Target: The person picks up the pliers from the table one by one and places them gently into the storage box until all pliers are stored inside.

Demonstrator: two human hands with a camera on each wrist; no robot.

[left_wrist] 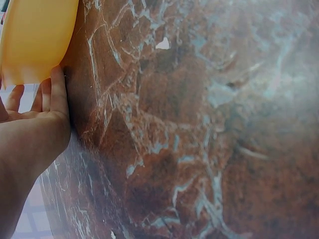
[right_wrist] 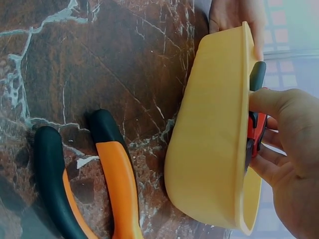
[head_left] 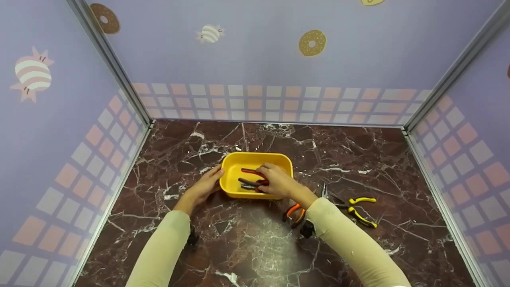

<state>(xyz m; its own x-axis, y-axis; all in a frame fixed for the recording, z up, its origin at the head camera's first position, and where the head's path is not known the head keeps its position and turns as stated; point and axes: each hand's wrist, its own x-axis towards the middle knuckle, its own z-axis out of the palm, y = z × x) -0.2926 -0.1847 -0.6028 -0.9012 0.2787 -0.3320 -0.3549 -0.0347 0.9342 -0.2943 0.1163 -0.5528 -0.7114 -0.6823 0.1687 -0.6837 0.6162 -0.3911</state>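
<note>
Our right hand (head_left: 275, 181) pinches the red-and-black tool (right_wrist: 256, 133), so we'd best steady the yellow tub (right_wrist: 207, 144) with our left hand's (head_left: 204, 187) unclenched fingers.

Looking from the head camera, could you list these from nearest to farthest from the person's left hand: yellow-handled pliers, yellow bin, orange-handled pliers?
Starting from the left hand:
1. Yellow bin, right against it.
2. Orange-handled pliers, by the bin's near right corner.
3. Yellow-handled pliers, farther right.
</note>
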